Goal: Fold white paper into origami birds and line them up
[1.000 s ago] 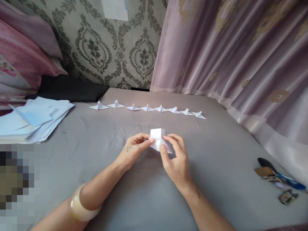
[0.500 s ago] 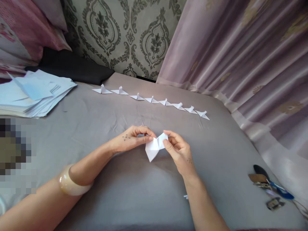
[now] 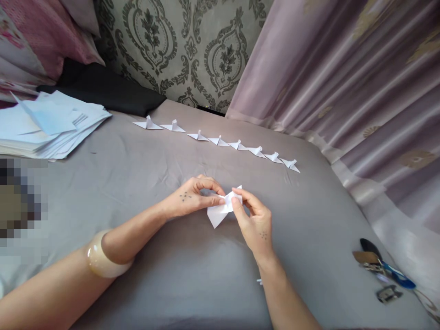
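In the head view, the paper (image 3: 216, 217) is white and creased, one corner pointing down, another up; it sits between the left hand (image 3: 192, 196) and the right hand (image 3: 256, 217), pinched by both; they hide some folds; a white bit (image 3: 259, 281) by the right forearm (image 3: 285, 288) is unclear.

Clear sheet (image 3: 309, 229) from right hand (image 3: 256, 222) to small items (image 3: 367, 257) — 8 folded papers (image 3: 219, 141) beyond, paper stack (image 3: 51, 126) left
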Tool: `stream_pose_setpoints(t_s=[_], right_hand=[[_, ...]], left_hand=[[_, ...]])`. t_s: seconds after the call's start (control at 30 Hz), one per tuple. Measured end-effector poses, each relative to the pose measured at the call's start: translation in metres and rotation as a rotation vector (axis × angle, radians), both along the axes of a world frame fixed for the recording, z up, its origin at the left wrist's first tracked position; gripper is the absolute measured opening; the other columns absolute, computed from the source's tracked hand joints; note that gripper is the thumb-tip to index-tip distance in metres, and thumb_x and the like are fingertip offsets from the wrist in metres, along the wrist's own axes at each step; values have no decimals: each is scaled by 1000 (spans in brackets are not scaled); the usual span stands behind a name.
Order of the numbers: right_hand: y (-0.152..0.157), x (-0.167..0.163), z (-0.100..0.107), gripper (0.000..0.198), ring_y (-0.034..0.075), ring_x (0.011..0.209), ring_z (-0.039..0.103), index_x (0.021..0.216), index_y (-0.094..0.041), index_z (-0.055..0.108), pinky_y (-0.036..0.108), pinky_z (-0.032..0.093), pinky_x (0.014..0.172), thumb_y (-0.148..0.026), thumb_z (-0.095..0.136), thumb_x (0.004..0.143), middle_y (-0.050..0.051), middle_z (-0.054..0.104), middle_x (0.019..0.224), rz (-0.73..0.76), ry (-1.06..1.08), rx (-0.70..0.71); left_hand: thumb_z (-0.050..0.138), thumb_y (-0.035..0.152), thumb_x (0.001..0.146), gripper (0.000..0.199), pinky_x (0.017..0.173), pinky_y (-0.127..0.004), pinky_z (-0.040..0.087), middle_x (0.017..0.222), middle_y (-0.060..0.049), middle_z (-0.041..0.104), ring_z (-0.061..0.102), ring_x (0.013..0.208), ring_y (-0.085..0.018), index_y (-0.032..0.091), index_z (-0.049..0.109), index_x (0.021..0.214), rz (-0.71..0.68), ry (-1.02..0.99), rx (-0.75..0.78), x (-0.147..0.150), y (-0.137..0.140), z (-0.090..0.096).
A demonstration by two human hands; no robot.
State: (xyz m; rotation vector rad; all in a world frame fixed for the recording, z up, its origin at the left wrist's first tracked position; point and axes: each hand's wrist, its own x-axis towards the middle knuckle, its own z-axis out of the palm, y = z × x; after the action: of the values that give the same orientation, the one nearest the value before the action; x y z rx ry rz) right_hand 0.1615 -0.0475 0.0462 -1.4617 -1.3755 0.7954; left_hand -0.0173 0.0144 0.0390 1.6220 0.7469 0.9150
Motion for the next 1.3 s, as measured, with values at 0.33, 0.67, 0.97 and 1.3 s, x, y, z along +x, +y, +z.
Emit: stream_pose_setpoints(t_s=[0.33, 0.67, 0.97, 1.3], right_hand=[[0, -2, 2, 19, 21, 99, 62, 102, -26, 68, 37, 50, 86, -23, 60, 85, 6, 65, 108, -57, -207, 315], [-2, -7, 0, 14, 18, 81, 58, 89, -28, 71, 38, 41, 81, -18, 64, 83, 3, 61, 84, -162, -612, 599], [-3, -8, 1, 14, 16, 72, 55, 86, -26, 70, 36, 40, 77, -15, 62, 83, 1, 61, 75, -139, -614, 609], [-4, -8, 1, 18, 17, 72, 54, 86, -26, 66, 35, 41, 74, -10, 62, 80, 2, 62, 74, -121, -634, 661]], left_hand=[[73, 24, 76, 5, 79, -29, 42, 79, -4, 68, 57, 80, -18, 25, 78, 76, 22, -100, -24, 4, -5, 2], [74, 23, 75, 6, 82, -33, 36, 79, -4, 69, 52, 81, -21, 28, 78, 76, 188, -73, 150, 11, -11, 2], [65, 18, 81, 17, 85, -35, 26, 83, -4, 68, 49, 80, -21, 29, 76, 87, 220, 71, 399, 11, -15, 0], [64, 16, 81, 18, 89, -37, 24, 84, -2, 68, 50, 80, -21, 30, 74, 88, 260, 103, 494, 12, -18, -5]])
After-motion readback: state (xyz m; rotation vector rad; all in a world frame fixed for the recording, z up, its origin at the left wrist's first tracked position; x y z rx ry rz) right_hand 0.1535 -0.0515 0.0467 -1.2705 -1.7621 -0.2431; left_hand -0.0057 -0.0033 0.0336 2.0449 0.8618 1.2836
